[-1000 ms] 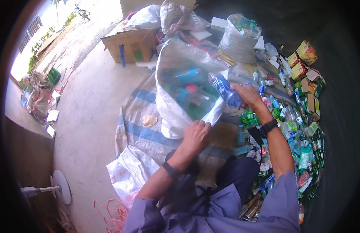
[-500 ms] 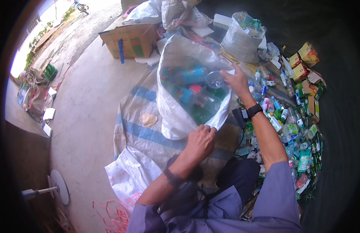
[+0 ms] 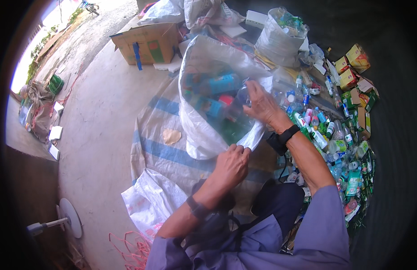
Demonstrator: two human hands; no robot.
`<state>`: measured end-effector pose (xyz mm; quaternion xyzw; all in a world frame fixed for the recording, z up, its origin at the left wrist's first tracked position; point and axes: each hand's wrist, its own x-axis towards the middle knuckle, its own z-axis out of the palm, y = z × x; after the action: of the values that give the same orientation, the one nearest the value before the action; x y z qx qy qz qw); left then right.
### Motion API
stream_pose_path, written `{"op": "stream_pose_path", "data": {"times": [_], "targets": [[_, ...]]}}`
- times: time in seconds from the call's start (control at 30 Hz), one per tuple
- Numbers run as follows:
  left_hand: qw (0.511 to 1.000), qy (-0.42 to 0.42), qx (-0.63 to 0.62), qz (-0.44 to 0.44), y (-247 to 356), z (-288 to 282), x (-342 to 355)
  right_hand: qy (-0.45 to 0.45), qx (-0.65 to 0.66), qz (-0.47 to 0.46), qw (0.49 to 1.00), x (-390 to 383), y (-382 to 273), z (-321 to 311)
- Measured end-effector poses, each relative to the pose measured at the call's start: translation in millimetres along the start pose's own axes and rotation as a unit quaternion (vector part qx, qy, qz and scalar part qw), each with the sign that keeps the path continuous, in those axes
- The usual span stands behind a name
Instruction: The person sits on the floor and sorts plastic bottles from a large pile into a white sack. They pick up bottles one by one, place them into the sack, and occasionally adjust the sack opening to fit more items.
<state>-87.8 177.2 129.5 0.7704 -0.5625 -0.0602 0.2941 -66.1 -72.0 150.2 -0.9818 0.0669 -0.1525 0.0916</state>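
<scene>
My left hand (image 3: 233,164) is closed on the near rim of a white woven sack (image 3: 200,146), whose mouth gapes toward me. Inside lie plastic bottles, among them some with blue labels (image 3: 223,84) and a patch of red (image 3: 226,99). At the right side of that mouth, my right hand (image 3: 265,104) has its fingers and thumb around a clear round plastic container (image 3: 242,95). The hand hides part of the container, so I cannot tell whether it is a cup or a bottle.
To the right spreads a heap of plastic bottles (image 3: 337,146), with yellow and green cartons (image 3: 356,58) beyond. A full white sack (image 3: 277,47) and a cardboard box (image 3: 147,45) stand at the back. Another white sack (image 3: 150,198) lies near my left forearm; a striped sheet (image 3: 161,148) lies underneath.
My right hand has turned and moved left and slightly down into the sack's mouth, its fingers now covering more of the clear container. My left hand keeps its hold on the rim.
</scene>
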Motion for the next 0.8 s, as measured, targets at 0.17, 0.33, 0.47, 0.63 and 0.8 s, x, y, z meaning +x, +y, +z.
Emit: {"op": "stream_pose_path", "data": {"times": [0.17,0.33,0.47,0.63,0.8], "targets": [[1.000,-0.011,0.012,-0.007,3.1,-4.7,-2.3,0.157,0.074,0.108,0.979,28.5,32.1,-12.0],[0.999,0.031,0.005,-0.004,3.5,-5.7,-1.0,0.064,-0.059,0.223,0.971,35.2,67.5,-4.2],[0.999,0.031,0.013,-0.015,3.1,-3.8,-0.2,0.039,-0.063,0.228,0.971,49.7,74.8,2.5],[0.997,0.080,-0.005,-0.022,3.1,-3.4,1.0,0.092,-0.057,0.252,0.962,61.3,75.9,8.4],[0.996,0.083,-0.010,-0.031,4.3,-5.5,2.4,0.055,0.033,0.179,0.982,52.7,88.3,6.0]]}}
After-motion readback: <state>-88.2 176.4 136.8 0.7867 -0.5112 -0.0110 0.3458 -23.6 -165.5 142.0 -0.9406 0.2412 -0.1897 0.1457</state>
